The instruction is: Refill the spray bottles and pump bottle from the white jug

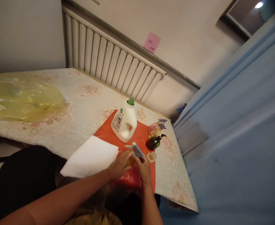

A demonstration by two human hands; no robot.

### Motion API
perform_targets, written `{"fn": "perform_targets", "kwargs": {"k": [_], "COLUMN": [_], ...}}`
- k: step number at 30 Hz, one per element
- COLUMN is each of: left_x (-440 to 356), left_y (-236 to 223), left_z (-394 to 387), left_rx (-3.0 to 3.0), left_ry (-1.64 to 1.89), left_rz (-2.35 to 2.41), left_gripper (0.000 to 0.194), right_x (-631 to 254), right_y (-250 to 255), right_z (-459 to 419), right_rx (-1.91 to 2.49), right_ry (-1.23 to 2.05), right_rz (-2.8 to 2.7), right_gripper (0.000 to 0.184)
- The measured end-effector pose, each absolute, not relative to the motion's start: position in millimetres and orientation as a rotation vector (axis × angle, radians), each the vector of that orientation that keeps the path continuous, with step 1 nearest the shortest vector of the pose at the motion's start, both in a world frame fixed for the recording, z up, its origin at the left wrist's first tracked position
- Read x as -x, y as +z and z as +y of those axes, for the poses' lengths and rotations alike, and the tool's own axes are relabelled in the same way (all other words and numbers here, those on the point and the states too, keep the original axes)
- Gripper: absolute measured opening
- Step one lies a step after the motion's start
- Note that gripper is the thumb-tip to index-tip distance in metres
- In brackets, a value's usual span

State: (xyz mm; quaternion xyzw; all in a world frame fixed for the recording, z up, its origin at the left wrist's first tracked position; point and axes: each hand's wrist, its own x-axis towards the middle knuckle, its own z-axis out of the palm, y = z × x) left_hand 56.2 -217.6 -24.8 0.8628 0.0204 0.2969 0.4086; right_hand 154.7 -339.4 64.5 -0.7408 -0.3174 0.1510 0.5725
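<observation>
Over the red sheet (137,179), my left hand (120,165) is closed around the upper body of a spray bottle. My right hand (144,167) grips the bottle's grey and white trigger head (139,151) near its collar. Most of the clear bottle is hidden by my fingers. Just to the right sits a small pale cap or cup (151,157). Beyond my hands stands a large white detergent jug (124,123) with a side handle and a green top. A dark pump bottle (153,142) is upright at the red sheet's right edge.
Another spray bottle (154,128), pinkish and clear, stands behind the pump bottle. White folded cloth or paper (90,157) lies left of my hands. A yellow plastic bag (22,98) rests on the flowered tablecloth (81,103). A radiator (111,56) and blue curtain (233,125) border the table.
</observation>
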Motion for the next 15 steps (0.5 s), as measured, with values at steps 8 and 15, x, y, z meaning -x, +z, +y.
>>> {"fn": "perform_targets", "kwargs": {"k": [8, 15], "left_x": [-55, -53], "left_y": [-19, -13], "left_z": [-219, -218], "left_rx": [-2.150, -2.162], "left_ry": [0.761, 0.795], "left_rz": [0.104, 0.016], "left_gripper": [0.080, 0.065], "right_x": [-142, -131], "right_y": [57, 46], "right_z": [-325, -313], "right_rx": [1.769, 1.774], "right_ry": [0.090, -0.083], "right_rz": [-0.641, -0.491], "right_gripper": [0.020, 0.030]}}
